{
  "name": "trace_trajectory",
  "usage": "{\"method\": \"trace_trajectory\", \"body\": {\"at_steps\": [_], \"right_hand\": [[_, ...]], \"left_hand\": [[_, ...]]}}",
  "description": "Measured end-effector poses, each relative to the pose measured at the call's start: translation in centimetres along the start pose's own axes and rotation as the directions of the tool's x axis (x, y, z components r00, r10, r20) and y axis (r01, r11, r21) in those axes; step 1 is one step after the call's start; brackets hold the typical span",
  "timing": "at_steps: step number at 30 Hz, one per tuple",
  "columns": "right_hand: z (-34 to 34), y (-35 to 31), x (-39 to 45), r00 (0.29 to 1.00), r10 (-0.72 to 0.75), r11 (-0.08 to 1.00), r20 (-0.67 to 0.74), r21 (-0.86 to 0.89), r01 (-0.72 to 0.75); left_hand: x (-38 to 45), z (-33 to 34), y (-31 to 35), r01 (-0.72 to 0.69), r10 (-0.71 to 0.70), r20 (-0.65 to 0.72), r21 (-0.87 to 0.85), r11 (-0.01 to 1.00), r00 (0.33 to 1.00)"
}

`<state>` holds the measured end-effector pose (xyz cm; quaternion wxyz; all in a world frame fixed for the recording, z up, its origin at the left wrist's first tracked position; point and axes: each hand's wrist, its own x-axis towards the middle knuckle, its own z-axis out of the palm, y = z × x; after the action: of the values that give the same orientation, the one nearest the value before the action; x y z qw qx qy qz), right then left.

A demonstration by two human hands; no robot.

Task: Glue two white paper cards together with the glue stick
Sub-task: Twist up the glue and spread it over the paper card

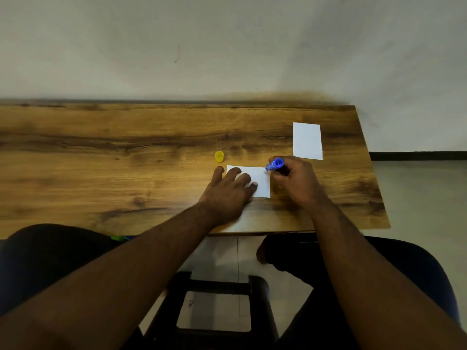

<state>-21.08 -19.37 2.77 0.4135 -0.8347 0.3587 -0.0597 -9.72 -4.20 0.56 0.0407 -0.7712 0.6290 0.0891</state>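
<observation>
Two white cards [307, 140] [260, 179], a blue glue stick [275, 164], a yellow cap [219, 156] — on a brown wood-grain surface [126, 152] with dark streaks.

— What sort of room is this?

— A plain indoor room, maybe a home or a small office; I cannot tell which. A wood-grain laminate worktop [126, 147] is pushed against a bare off-white wall [202, 46].

— Anything else to go on?

— Pale floor tiles [417, 193] at 3 o'clock, with a dark skirting strip [417, 155] along the wall's foot. At 6 o'clock, below the worktop's near edge, a black plastic stool [214, 286] stands on the floor. At 5 o'clock there is the blue edge of a chair [434, 274].
</observation>
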Motion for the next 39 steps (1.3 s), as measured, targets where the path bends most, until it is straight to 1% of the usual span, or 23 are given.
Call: {"method": "trace_trajectory", "body": {"at_steps": [7, 26, 28, 30, 32, 34, 37, 39], "right_hand": [[0.0, -0.4, 0.3, 1.0, 0.014, 1.0, 0.012, -0.021, -0.013], [-0.8, 0.0, -2.9, 0.984, 0.075, 0.994, 0.162, -0.088, -0.061], [-1.0, 0.1, -3.0, 0.986, 0.086, 0.996, 0.146, -0.035, -0.081], [-1.5, 0.0, -3.2, 0.992, 0.119, 0.985, 0.042, 0.123, -0.124], [-2.0, -0.2, -3.3, 0.985, 0.149, 0.953, -0.084, 0.277, -0.121], [-2.3, -0.4, -3.3, 0.976, 0.164, 0.939, -0.141, 0.324, -0.111], [-1.6, -0.3, -3.6, 0.982, 0.168, 0.938, -0.084, 0.319, -0.133], [-0.7, -0.4, -4.0, 0.987, 0.159, 0.95, -0.01, 0.274, -0.15]], "left_hand": [[0.2, 0.1, 0.1, 0.011, -0.011, 0.031, -0.006, 1.0, 0.999], [0.2, -0.3, 0.4, 0.039, -0.04, 0.05, 0.008, 0.999, 0.998], [0.3, -0.3, 0.5, 0.066, -0.065, 0.047, -0.016, 0.998, 0.997], [0.3, -0.4, 0.7, 0.127, -0.123, 0.042, -0.085, 0.988, 0.991], [0.4, -0.7, 0.7, 0.166, -0.161, 0.042, -0.153, 0.974, 0.986], [0.4, -1.1, 0.3, 0.152, -0.15, 0.023, -0.17, 0.974, 0.988], [0.4, -1.3, -0.7, 0.093, -0.098, -0.023, -0.158, 0.983, 0.995], [0.6, -1.5, -1.4, 0.08, -0.083, -0.006, -0.224, 0.971, 0.997]]}}
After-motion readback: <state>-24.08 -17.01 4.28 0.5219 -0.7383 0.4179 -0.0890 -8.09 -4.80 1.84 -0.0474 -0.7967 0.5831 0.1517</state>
